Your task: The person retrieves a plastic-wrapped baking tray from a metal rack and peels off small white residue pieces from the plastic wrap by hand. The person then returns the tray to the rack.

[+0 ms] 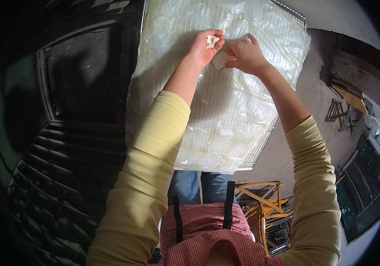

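My left hand point(206, 46) is half curled, palm up, around a small crumpled cream-coloured piece point(212, 41). To its right, my right hand point(248, 56) points its thumb and bent fingers at a thin, whitish, roughly round piece point(220, 61), gripping its right side. What the piece is made of is hard to tell. Both hands are just above a wrinkled clear plastic sheet point(233, 109), which covers a wire rack point(256, 149). The rack's parallel wires show through the plastic, and a few small flakes lie on it.
Dark slatted racking point(60, 159) stands at the left beside a metal-framed dark panel point(80, 66). Folding chairs with yellowish wood frames point(263, 206) are at the lower right. Farther right, a small wooden stool point(336, 111) and a dark green structure point(364, 189) stand on the pale floor.
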A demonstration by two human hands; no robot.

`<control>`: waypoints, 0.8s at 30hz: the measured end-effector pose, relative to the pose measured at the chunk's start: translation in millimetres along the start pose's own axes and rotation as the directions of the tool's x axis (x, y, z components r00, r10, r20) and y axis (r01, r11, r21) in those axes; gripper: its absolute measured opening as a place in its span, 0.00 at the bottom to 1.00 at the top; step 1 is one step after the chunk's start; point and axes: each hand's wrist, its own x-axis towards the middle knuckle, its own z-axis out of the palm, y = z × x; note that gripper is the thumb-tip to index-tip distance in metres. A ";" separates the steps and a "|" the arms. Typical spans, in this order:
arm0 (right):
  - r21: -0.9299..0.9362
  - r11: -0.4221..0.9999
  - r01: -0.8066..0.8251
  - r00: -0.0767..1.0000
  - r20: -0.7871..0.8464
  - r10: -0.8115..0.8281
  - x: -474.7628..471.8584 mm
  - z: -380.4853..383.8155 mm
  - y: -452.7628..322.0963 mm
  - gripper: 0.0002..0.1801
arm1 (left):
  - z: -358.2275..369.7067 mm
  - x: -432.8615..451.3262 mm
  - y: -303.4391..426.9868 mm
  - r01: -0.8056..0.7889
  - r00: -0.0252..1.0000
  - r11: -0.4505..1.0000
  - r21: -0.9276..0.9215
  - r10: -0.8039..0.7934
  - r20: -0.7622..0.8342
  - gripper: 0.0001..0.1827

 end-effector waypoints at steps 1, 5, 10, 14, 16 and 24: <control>-0.005 1.000 -0.018 0.998 0.063 0.019 1.2 -0.7 1.3 0.18 | -0.2 0.1 -0.2 -0.005 1.000 1.000 0.002 0.005 0.007 0.12; -0.059 0.998 -0.004 0.991 0.131 0.012 6.2 -4.8 1.8 0.17 | -1.8 1.3 -0.5 -0.002 1.000 1.000 0.003 0.002 0.010 0.12; -0.109 0.993 -0.035 0.967 0.247 0.061 9.0 -12.7 -2.6 0.15 | -3.6 2.6 -1.1 -0.005 1.000 0.999 0.033 0.004 0.025 0.12; -0.125 0.992 -0.019 0.977 0.208 0.045 -1.5 -11.1 -4.0 0.13 | -3.2 2.7 -1.3 0.005 1.000 1.000 0.008 -0.005 0.008 0.12; -0.094 0.995 0.017 0.992 0.127 -0.005 -13.7 -5.8 -2.9 0.12 | -2.1 2.9 -1.5 -0.004 1.000 1.000 0.008 0.004 0.011 0.12; -0.100 0.994 -0.047 0.966 -0.259 0.020 -40.9 25.3 -13.3 0.17 | -1.0 1.6 -2.7 -0.024 1.000 1.000 0.009 0.024 0.001 0.11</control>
